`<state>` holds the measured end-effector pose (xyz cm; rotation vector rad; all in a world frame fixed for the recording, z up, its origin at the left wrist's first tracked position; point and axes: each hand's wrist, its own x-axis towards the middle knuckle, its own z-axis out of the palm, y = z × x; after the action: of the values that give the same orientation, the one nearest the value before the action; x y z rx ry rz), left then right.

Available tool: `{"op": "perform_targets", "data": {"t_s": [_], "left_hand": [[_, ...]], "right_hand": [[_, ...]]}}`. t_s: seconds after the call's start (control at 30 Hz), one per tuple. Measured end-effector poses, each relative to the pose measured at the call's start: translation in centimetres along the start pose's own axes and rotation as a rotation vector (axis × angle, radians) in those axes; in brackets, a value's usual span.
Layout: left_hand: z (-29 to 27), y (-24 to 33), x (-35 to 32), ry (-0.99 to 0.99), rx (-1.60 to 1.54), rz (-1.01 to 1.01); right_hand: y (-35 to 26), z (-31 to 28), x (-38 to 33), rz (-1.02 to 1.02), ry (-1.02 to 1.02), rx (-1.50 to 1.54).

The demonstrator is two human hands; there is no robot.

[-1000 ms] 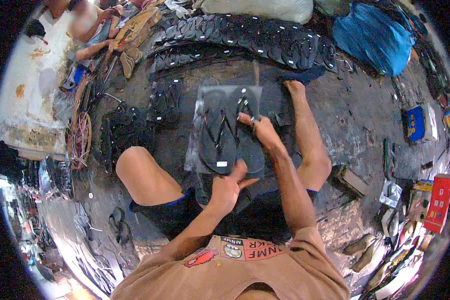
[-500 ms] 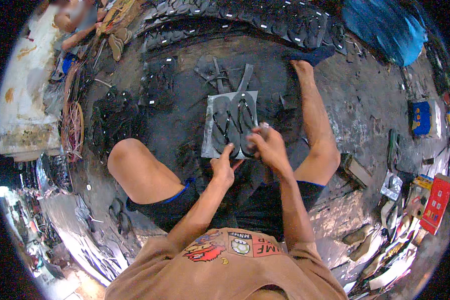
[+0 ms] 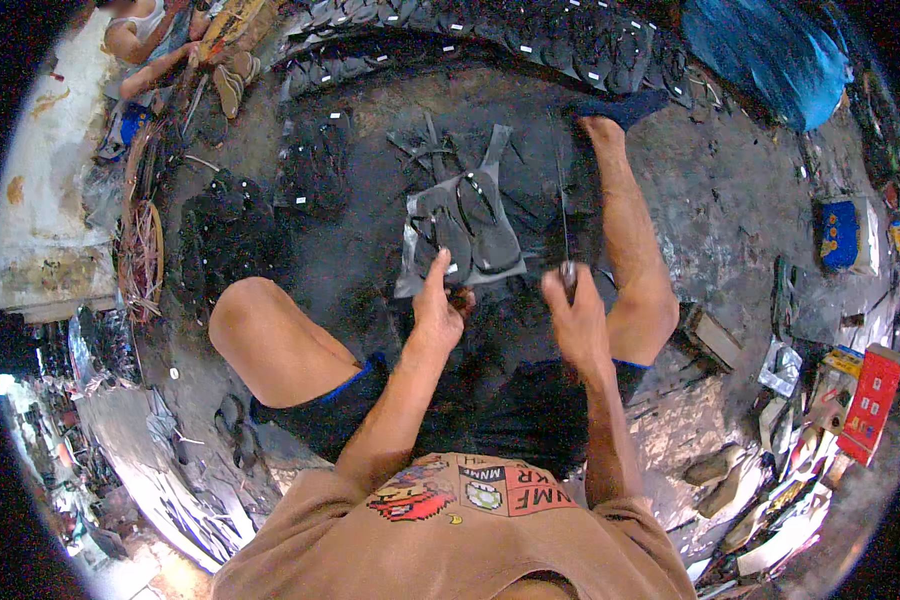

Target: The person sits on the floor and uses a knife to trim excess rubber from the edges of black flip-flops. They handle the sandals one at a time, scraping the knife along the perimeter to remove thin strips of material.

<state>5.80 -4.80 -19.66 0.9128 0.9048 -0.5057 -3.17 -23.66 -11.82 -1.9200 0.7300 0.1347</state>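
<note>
A pair of black thong sandals (image 3: 480, 232) lies side by side in a clear plastic bag (image 3: 511, 268), tilted a little to the left. Shiny dots show on their straps. My left hand (image 3: 436, 308) grips the bag's lower left edge, thumb on top and fingers underneath. To the right of the bag, my right hand (image 3: 578, 310) is closed around a small dark, shiny thing (image 3: 569, 270). A long thin dark strip or rod (image 3: 564, 205) runs from it away from me; its exact kind is unclear.
Dark strap-like strips (image 3: 432, 155) lie beyond the bag. Several sandals with white tags (image 3: 390, 55) line the far side, and more black sandals (image 3: 317, 165) lie at left. A blue sheet (image 3: 770, 60) is far right. Another person (image 3: 150, 45) sits far left.
My right hand has moved right and towards me, off the sandals, and the thin strip now shows. The bag has turned and tilted in my left hand.
</note>
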Motion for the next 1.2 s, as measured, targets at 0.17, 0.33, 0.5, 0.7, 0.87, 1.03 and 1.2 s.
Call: {"op": "perform_targets", "data": {"t_s": [0.17, 0.33, 0.5, 0.7, 0.87, 1.03, 1.2], "left_hand": [[1.1, 1.2, 0.3, 0.017, 0.158, 0.036], [2.3, 0.8, -1.1, 0.015, 0.177, 0.062], [2.8, 0.6, -1.4, 0.062, 0.152, 0.076], [2.2, 0.6, -0.9, -0.023, 0.122, -0.039], [2.2, 1.0, -0.5, -0.049, 0.076, -0.110], [2.0, 1.0, 0.8, -0.071, 0.053, -0.117], [2.9, 1.1, 0.3, -0.085, 0.059, -0.070]], "right_hand": [[0.0, 1.4, -8.2, 0.026, -0.123, 0.103], [1.4, 3.5, -8.8, 0.111, -0.207, -0.064], [1.7, 4.5, -6.8, 0.137, -0.230, -0.169], [3.2, 6.8, -1.6, 0.092, -0.148, -0.293], [5.3, 8.1, 2.7, 0.053, -0.114, -0.280], [5.9, 8.9, 5.7, 0.046, -0.150, -0.240], [7.5, 9.6, 8.6, -0.070, -0.161, -0.205]]}}
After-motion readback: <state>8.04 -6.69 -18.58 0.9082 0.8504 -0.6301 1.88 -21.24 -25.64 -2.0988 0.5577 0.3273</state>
